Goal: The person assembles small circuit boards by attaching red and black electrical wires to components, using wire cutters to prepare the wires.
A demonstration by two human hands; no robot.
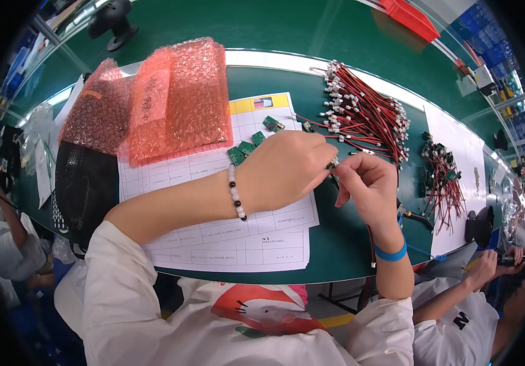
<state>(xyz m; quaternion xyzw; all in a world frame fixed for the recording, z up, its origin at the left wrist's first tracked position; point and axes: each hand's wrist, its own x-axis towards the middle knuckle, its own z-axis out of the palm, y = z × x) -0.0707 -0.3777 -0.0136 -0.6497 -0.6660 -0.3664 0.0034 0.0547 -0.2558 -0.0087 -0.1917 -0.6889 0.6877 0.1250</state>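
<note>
My left hand [290,160] and my right hand [367,186] meet over the front of the bench, fingertips pinched together. Between them shows a small circuit board [332,164] with a pale connector, mostly covered by the fingers. A thin red and black cable [372,249] hangs down by my right wrist, a white plug at its lower end; my right fingers seem closed on its other end, which is hidden. Several green circuit boards [258,138] lie on printed sheets [213,229] beyond my left wrist. One more board [273,124] sits by the sheet's far edge.
A large pile of red and black cables [369,113] with white plugs lies beyond my hands. To the right, boards with cables [448,183] rest on white paper; pliers [418,219] lie nearer. Pink bubble-wrap bags [183,97] and a black bag [85,189] stand left. A co-worker's hands [497,262] are at right.
</note>
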